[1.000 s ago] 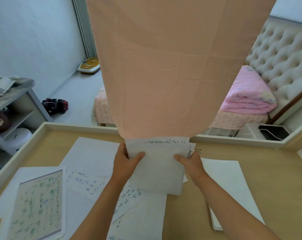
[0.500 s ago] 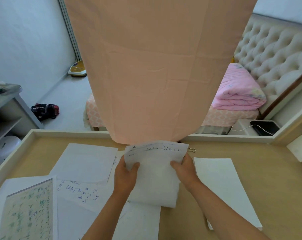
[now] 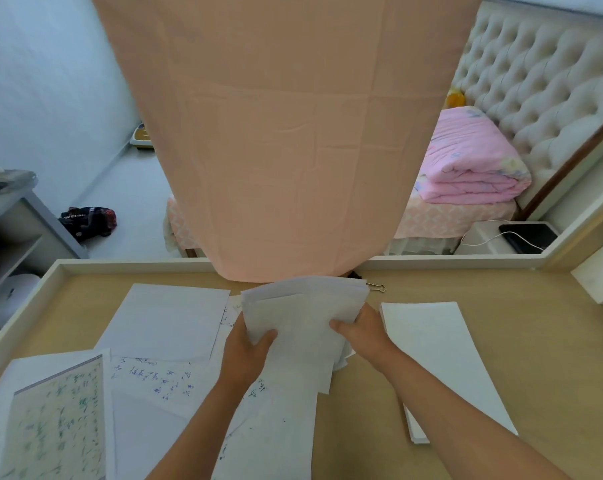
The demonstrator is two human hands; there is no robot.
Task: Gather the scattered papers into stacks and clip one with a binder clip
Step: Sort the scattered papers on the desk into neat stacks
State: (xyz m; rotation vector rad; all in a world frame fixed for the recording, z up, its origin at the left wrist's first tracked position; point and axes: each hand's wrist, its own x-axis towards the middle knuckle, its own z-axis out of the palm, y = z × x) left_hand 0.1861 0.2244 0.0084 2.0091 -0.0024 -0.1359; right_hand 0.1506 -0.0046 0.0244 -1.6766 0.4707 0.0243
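Observation:
I hold a bundle of white sheets (image 3: 303,317) above the middle of the wooden desk (image 3: 535,358). My left hand (image 3: 246,351) grips its left edge with the thumb on top, and my right hand (image 3: 362,332) grips its right edge. The sheets fan unevenly at the top. A binder clip (image 3: 376,287), only its wire handle showing, lies on the desk just behind the bundle's top right corner. A neat stack of blank paper (image 3: 438,362) lies to the right. Loose sheets, some handwritten (image 3: 154,374), lie scattered at the left.
A printed page with green writing (image 3: 56,424) lies at the front left. A peach cloth (image 3: 286,133) hangs over the desk's far edge. A raised rim (image 3: 19,313) borders the desk. A white box (image 3: 601,275) stands at the far right.
The bundle has tilted flatter and lower toward the desk, and its sheets have fanned apart at the top. Both hands keep their hold on its sides.

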